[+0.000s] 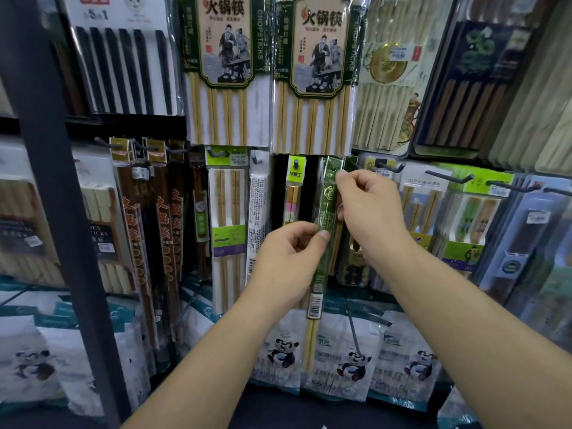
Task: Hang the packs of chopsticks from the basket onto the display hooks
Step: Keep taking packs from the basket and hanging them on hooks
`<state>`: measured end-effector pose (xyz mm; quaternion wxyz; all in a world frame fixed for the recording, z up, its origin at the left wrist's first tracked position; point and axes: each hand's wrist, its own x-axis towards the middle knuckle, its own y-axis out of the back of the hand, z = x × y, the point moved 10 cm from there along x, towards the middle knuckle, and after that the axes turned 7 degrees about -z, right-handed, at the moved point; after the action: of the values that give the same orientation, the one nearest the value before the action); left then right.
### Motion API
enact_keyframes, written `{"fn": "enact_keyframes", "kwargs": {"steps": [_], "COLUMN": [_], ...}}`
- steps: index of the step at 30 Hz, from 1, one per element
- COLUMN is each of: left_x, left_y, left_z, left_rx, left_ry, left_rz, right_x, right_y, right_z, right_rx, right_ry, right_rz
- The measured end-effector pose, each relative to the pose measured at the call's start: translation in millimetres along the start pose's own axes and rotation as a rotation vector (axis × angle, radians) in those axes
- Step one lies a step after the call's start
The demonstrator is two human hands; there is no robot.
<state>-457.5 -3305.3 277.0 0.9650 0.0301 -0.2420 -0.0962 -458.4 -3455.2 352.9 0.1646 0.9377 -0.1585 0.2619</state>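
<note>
Plainly, the green pack of chopsticks is upright at the rack's centre, its long axis running from 12 to 6 o'clock; the right hand has its grip pinching the header beside the hang hole; the left hand pinches the middle from 8 o'clock; the right hand, nearer the hole, probably steers; a dark hook juts at 2 o'clock; hanging packs crowd both sides, leaving a narrow slot.
</note>
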Motion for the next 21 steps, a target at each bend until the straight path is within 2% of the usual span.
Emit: {"fn": "enact_keyframes", "kwargs": {"steps": [7,12,14,16,17,21], "left_x": [5,0,-4,-7,-9,-2], "left_y": [-1,-5,-6,-10,-12,-10], "left_z": [-1,-10,-8,2,8,14], "left_rx": [0.086,0.126,0.286,0.653,0.757,0.696], "left_ry": [-0.020,0.049,0.046,-0.039,-0.077,-0.029], "left_rz": [0.003,0.015,0.009,0.008,0.020,0.035], "right_x": [5,7,6,2,-1,-12], "right_y": [0,0,1,4,5,3], "right_z": [1,7,12,19,23,48], "right_rx": [-0.002,-0.065,-0.091,-0.129,-0.147,-0.245], "right_ry": [0.035,0.044,0.046,0.047,0.050,-0.011], "right_rz": [0.010,0.017,0.023,0.025,0.024,-0.033]}}
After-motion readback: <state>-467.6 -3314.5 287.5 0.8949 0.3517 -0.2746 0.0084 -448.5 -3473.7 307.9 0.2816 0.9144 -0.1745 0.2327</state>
